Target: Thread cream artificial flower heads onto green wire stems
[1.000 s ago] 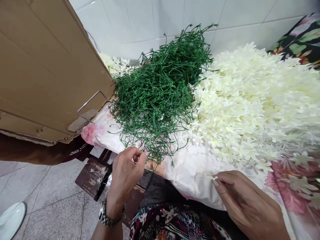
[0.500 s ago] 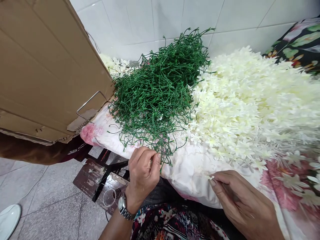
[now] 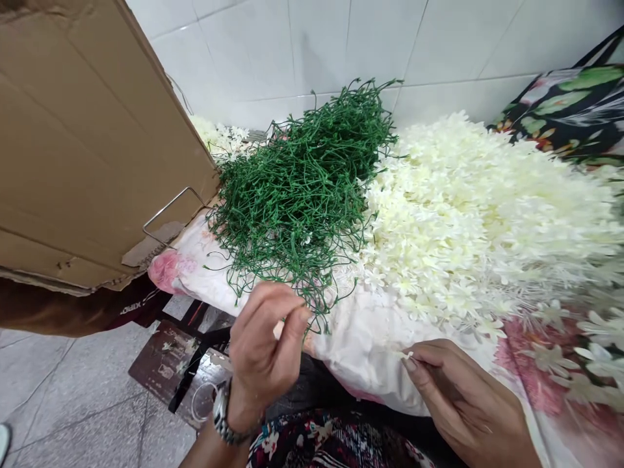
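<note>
My left hand (image 3: 267,344), with a metal watch on its wrist, is closed in a pinch at the near end of a tangled heap of green artificial stems (image 3: 302,188). Whatever sits between its thumb and forefinger is hidden or too small to name. To the right, above the cloth edge, my right hand (image 3: 468,390) pinches a small white flower piece (image 3: 406,355) between thumb and fingertip. A large pile of cream-white artificial flowers (image 3: 448,214) lies beyond that hand, beside the stems.
A floral-patterned cloth (image 3: 365,335) covers the work surface. At the left stands a large cardboard box (image 3: 97,130) with a bent wire (image 3: 166,209) near its lower edge. Below is a worn brown stool (image 3: 156,361). White tiles (image 3: 322,52) form the back wall; a dark floral fabric (image 3: 570,110) lies far right.
The view has shifted slightly. My left hand has drawn a little left and toward me, away from the stems. My right hand keeps its pinch on the small white flower piece.
</note>
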A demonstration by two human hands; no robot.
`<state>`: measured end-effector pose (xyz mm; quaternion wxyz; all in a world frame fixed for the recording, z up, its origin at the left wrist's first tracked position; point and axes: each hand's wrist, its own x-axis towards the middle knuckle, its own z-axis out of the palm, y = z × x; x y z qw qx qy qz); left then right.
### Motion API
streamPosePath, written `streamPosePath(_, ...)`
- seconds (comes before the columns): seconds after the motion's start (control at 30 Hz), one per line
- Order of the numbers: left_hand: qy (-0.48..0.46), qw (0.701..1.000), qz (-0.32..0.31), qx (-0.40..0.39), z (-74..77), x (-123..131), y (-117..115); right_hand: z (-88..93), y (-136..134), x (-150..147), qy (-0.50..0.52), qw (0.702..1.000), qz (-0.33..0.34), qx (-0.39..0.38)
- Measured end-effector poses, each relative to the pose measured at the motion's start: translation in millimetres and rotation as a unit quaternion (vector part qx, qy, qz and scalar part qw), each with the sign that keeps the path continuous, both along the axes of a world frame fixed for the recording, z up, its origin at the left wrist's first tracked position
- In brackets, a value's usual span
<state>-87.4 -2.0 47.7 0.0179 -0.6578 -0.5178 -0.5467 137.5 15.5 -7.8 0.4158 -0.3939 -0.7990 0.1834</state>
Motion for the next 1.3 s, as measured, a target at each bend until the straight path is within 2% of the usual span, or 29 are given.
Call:
streamPosePath(0.07, -0.124, 0.989, -0.051, -0.061, 1.6, 13.0, -9.7, 6.1, 0.2, 1.6, 0.025, 0.999, -0.008, -0.028)
streamPosePath(0.13, -0.254, 0.952, -0.109, -0.131, -2.0, 26.3, -16.0, 13.7, -0.4, 4.8, 0.063, 0.996, -0.011, -0.062)
streamPosePath(0.2, -0.337, 0.907, -0.158, -0.198, -9.5, 38.8, -18.5, 21.3, -1.6, 8.1, 0.103, 0.991, -0.005, -0.089)
streamPosePath(0.33, -0.42, 0.846, -0.204, -0.256, -25.9, 58.4, -17.1, 27.6, -5.3, 10.6, 0.159, 0.979, 0.022, -0.125)
streamPosePath(0.5, -0.459, 0.802, -0.251, -0.288, -35.9, 70.0, -14.7, 23.1, -11.1, 9.2, 0.177, 0.97, 0.018, -0.165)
streamPosePath(0.6, -0.424, 0.806, -0.257, -0.325, -36.3, 70.3, -15.9, 26.8, -11.2, 13.8, 0.163, 0.976, 0.004, -0.147)
streamPosePath(0.67, -0.349, 0.834, -0.233, -0.358, -33.6, 68.7, -17.4, 31.7, -9.2, 19.9, 0.123, 0.984, 0.001, -0.132)
streamPosePath(0.7, -0.296, 0.861, -0.204, -0.36, -31.2, 67.7, -18.0, 34.2, -7.9, 23.2, 0.1, 0.987, 0.005, -0.127)
streamPosePath(0.73, -0.235, 0.895, -0.164, -0.343, -28.3, 66.9, -18.4, 36.4, -6.7, 26.4, 0.076, 0.989, 0.01, -0.123)
streamPosePath(0.8, -0.09, 0.962, -0.082, -0.246, -21.0, 66.7, -17.8, 39.3, -4.7, 31.2, 0.037, 0.992, 0.025, -0.12)
streamPosePath(0.83, -0.015, 0.981, -0.057, -0.184, -17.2, 67.5, -16.6, 40.0, -4.1, 32.4, 0.021, 0.992, 0.034, -0.123)
streamPosePath(0.87, 0.051, 0.988, -0.06, -0.135, -13.5, 69.0, -14.7, 40.3, -3.7, 32.8, 0.008, 0.991, 0.045, -0.126)
streamPosePath(0.9, 0.102, 0.986, -0.077, -0.11, -10.4, 71.0, -12.2, 40.2, -3.6, 32.5, -0.001, 0.99, 0.056, -0.127)
streamPosePath(0.97, 0.146, 0.971, -0.137, -0.129, -6.4, 76.0, -6.4, 39.4, -4.1, 30.2, -0.014, 0.989, 0.075, -0.123)
streamPosePath(1.1, 0.121, 0.93, -0.257, -0.235, -9.4, 83.1, 2.8, 37.9, -5.6, 23.8, -0.02, 0.99, 0.095, -0.101)
streamPosePath(1.2, 0.054, 0.918, -0.282, -0.273, -16.9, 82.9, 3.4, 38.4, -7.1, 20.6, -0.015, 0.989, 0.11, -0.096)
streamPosePath(1.3, -0.021, 0.923, -0.26, -0.282, -22.5, 79.7, 0.3, 39.4, -9.4, 21.4, 0.0, 0.987, 0.121, -0.103)
